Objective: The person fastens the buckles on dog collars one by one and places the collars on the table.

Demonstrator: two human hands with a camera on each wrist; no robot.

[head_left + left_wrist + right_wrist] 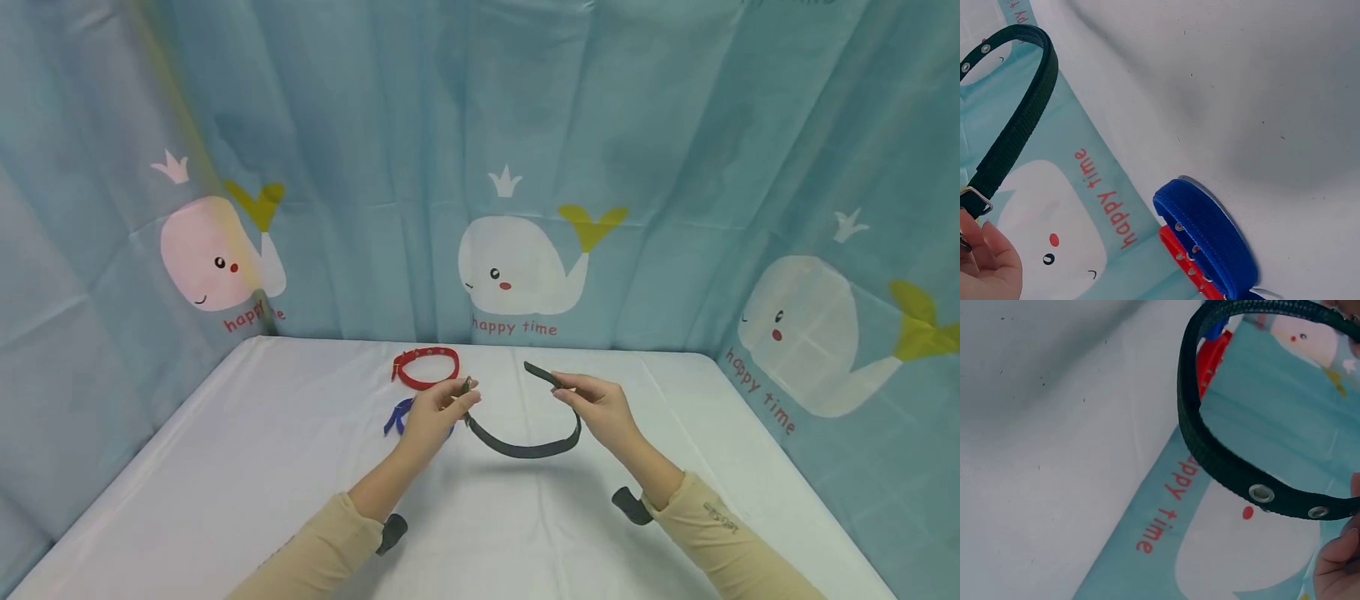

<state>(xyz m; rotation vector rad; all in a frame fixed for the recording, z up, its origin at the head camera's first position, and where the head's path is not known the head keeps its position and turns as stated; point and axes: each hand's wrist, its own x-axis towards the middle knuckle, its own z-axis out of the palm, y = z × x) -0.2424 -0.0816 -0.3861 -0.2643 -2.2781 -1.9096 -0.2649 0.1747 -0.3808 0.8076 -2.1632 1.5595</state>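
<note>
A dark green collar (pixel 525 451) with metal eyelets hangs in a curve between both hands, above the white table. My left hand (pixel 430 421) pinches its end at the metal buckle (pixel 977 201). My right hand (pixel 602 410) pinches the strap near the other end, and the free tip (pixel 538 373) sticks out past the fingers toward the left. In the right wrist view the eyelets (pixel 1262 493) run along the strap up to the right thumb (pixel 1336 553). Behind the left hand lies a blue collar (pixel 1210 231), partly hidden by that hand in the head view.
A red collar (pixel 426 383), fastened into a loop, lies farther back on the white table (pixel 225 483). Behind the table's far edge hangs a blue curtain (pixel 360 250) printed with whales. Dark pieces of the wrist gear (pixel 632 506) stick out beside both sleeves.
</note>
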